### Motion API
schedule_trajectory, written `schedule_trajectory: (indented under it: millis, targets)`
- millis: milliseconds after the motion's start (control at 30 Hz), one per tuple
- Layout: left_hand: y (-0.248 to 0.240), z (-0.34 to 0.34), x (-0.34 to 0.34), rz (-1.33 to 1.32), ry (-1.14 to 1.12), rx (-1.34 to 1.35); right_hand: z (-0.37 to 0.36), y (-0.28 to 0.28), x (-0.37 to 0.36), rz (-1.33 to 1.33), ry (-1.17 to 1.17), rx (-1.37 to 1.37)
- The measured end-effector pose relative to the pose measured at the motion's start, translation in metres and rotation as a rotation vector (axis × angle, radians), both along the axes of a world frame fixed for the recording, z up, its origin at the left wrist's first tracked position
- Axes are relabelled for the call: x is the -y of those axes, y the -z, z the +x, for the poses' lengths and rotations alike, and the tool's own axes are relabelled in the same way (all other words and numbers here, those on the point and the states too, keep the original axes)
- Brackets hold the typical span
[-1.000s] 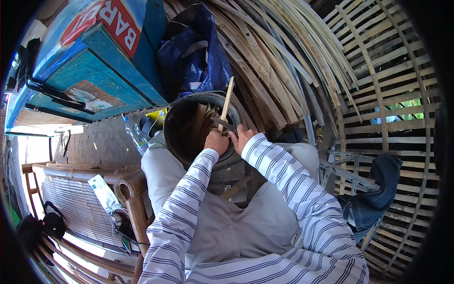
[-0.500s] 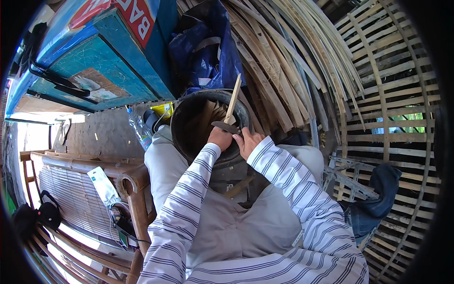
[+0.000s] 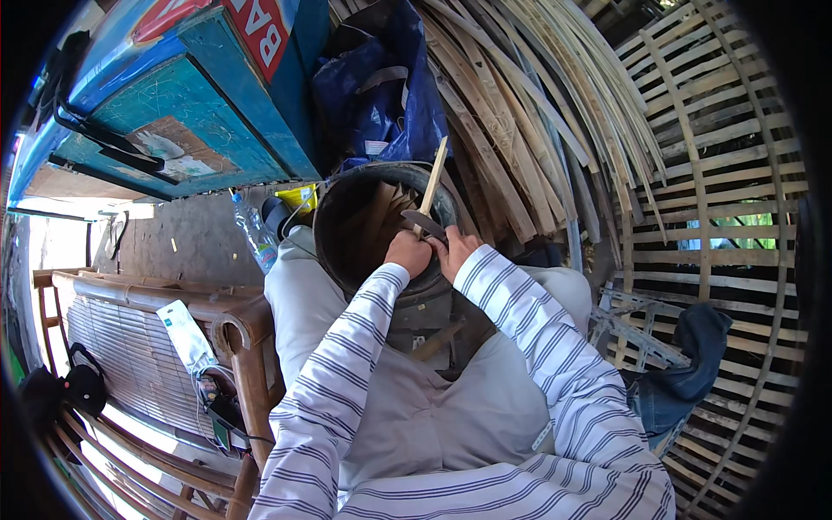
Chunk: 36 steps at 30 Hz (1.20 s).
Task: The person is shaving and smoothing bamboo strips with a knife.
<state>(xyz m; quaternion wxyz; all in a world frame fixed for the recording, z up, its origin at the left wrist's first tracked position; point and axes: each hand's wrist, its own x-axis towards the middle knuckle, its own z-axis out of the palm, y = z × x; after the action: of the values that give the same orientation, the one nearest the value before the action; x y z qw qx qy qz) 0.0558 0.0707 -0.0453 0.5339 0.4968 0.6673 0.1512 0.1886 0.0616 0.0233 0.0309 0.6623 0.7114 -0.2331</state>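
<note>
Over a dark round bucket (image 3: 328,227) between my knees, my left hand (image 3: 408,253) is closed round the lower end of a pale wooden strip (image 3: 433,180). The strip points up and away, leaning slightly right. My right hand (image 3: 459,250), close beside the left, grips a knife whose dark blade (image 3: 422,223) lies across the strip just above my left fingers. The knife's handle is hidden in my right hand. Thin brown pieces (image 3: 394,208) stand inside the bucket.
A blue plastic bag (image 3: 381,95) sits behind the bucket, with a large pile of wooden strips (image 3: 511,130) to its right. At left are a blue cabinet (image 3: 204,113), a plastic bottle (image 3: 251,232) and a bamboo bench (image 3: 147,299). A slatted wall (image 3: 719,191) stands at right.
The strip has shifted slightly right and tilts more to the right. Both hands have moved slightly right, and the blade now slants down to the right across the strip.
</note>
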Motion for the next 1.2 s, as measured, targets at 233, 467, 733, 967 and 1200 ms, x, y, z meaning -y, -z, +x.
schedule_trajectory:
  millis: [233,467,733,967,1200]
  targets:
    - [-0.008,0.006,0.009,0.286,0.095,-0.138,-0.006,0.0,-0.008,-0.107,0.018,0.191]
    - [-0.024,0.011,0.027,0.051,-0.048,-0.068,0.04,0.029,-0.056,-0.076,0.339,0.134]
    - [-0.034,-0.016,-0.011,-0.311,-0.088,0.277,0.033,0.011,-0.024,0.126,0.213,-0.083]
    - [-0.042,-0.009,-0.007,-0.322,-0.169,0.397,-0.003,-0.004,-0.004,0.082,-0.003,-0.026]
    - [-0.032,-0.002,-0.005,-0.263,-0.113,0.242,0.001,0.003,-0.02,-0.043,0.048,0.068]
